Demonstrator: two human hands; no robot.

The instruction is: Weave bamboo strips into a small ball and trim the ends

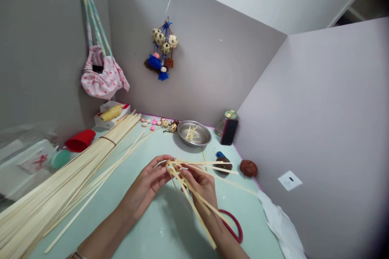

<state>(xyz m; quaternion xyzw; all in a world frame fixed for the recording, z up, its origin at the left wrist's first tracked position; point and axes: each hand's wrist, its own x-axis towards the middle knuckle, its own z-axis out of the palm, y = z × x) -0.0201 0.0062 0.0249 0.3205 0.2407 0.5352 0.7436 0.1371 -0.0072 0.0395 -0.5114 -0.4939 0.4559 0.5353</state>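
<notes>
A small woven piece point(174, 166) made of pale flat strips is held above the light green table, between both hands. My left hand point(148, 186) pinches its left side with thumb and fingers. On its right side, my right hand point(200, 186) has its fingers closed around the piece and the strips. Long loose strip ends point(194, 206) fan out from it to the right and down toward the front, some crossing over my right hand and wrist. The fingertips of my right hand are partly hidden by the strips.
A tied bundle of long strips point(75, 170) covers the table's left side. Behind stand a metal bowl point(194, 142) with short strips, pink and white beads, a jar and a phone point(229, 132). Brown yarn balls point(248, 168), blue thread and red-handled scissors point(238, 226) lie at the right.
</notes>
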